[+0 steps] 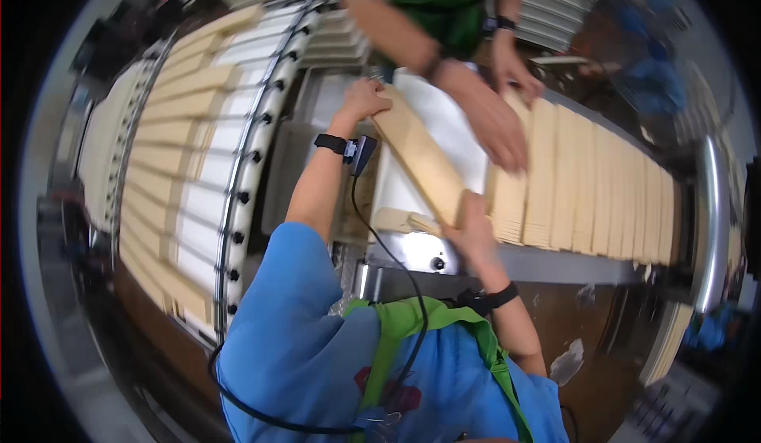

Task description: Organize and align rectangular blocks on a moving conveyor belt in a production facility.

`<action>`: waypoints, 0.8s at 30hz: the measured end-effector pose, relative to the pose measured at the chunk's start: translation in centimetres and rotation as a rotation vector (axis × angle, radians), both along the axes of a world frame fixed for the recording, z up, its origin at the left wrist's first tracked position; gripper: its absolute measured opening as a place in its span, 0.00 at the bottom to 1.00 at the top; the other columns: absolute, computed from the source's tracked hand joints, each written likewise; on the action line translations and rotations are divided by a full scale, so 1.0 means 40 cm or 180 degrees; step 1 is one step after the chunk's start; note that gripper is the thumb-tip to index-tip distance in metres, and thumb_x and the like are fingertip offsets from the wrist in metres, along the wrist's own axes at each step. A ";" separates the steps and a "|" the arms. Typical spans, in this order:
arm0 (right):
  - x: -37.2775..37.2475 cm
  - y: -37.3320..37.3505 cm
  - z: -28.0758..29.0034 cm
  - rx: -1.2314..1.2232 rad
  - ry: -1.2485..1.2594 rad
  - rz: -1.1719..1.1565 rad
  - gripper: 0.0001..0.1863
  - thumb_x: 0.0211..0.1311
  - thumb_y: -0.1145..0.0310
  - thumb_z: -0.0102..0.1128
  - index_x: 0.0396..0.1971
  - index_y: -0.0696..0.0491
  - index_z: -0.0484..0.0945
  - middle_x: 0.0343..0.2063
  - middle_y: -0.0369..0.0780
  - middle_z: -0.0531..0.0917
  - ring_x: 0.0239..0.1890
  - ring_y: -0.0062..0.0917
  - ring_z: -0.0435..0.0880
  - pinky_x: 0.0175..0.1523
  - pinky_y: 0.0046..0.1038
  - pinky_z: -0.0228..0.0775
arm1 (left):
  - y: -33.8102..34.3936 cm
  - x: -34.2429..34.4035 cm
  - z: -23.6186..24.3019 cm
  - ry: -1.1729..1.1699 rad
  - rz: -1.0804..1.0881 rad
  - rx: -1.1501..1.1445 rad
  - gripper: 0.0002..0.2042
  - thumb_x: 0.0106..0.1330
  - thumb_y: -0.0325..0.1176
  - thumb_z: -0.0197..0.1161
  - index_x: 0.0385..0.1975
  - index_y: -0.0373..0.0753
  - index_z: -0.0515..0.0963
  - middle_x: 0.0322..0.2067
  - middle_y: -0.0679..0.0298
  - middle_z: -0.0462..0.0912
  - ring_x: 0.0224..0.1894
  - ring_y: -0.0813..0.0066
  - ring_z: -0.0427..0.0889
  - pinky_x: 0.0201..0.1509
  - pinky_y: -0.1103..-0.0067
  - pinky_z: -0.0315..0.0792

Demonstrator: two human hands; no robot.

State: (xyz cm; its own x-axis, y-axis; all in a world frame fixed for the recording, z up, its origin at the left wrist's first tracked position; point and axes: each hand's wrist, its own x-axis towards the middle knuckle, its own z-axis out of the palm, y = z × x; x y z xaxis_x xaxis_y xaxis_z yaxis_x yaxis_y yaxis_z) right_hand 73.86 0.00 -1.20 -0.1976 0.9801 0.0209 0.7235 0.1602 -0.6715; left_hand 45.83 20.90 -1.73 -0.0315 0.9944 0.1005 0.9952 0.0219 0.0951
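Observation:
A long, flat, pale-tan strip (422, 154), perhaps a bundle of thin sheets, slants across a white surface (444, 114) in front of me. At its far left end, my left hand (366, 99) is closed with the fingers over the edge. My right hand (475, 233) grips the near right end, its fingertips partly hidden. Shorter tan pieces (394, 219) lie just left of my right hand. To the right stands a long row of similar tan strips (587, 181), packed side by side. What the strips are made of, I cannot tell.
Across from me, a co-worker in a green apron (436, 7) reaches in; their blurred hand (495, 122) is over the row's left end. A conveyor (208, 142) with crossbars and tan strips runs along my left. A metal post (711, 221) stands at right. A cable (396, 262) hangs from my left wrist.

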 end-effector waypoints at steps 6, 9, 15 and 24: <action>-0.110 0.066 0.001 -0.0457 -0.0602 0.0153 0.40 0.36 0.60 0.69 0.50 0.58 0.60 0.44 0.56 0.69 0.45 0.50 0.71 0.49 0.41 0.67 | -0.263 -0.193 -0.089 -0.3773 0.0723 0.0714 0.23 0.43 0.41 0.73 0.33 0.37 0.70 0.29 0.65 0.75 0.33 0.79 0.73 0.37 0.80 0.68; -0.228 0.041 0.078 0.0346 -0.0624 0.0376 0.40 0.35 0.63 0.69 0.52 0.58 0.61 0.46 0.54 0.67 0.45 0.48 0.71 0.49 0.41 0.67 | -0.421 -0.299 0.011 -0.4138 0.0955 0.1752 0.19 0.49 0.37 0.72 0.33 0.37 0.69 0.25 0.68 0.75 0.27 0.82 0.72 0.31 0.83 0.68; -0.580 -0.111 0.206 0.0078 0.0665 0.2132 0.35 0.39 0.66 0.71 0.50 0.58 0.67 0.47 0.48 0.71 0.49 0.40 0.72 0.52 0.34 0.66 | -0.853 -0.763 0.178 -0.3288 0.1864 0.3008 0.12 0.65 0.37 0.55 0.37 0.35 0.77 0.30 0.66 0.80 0.32 0.81 0.76 0.37 0.84 0.70; -0.961 -0.422 0.165 -0.1707 0.1530 0.2513 0.21 0.50 0.68 0.62 0.45 0.61 0.73 0.37 0.46 0.80 0.32 0.29 0.80 0.38 0.27 0.72 | -1.225 -1.200 0.082 -0.2068 0.2211 0.0955 0.18 0.64 0.43 0.53 0.39 0.33 0.78 0.35 0.54 0.81 0.39 0.64 0.79 0.45 0.76 0.71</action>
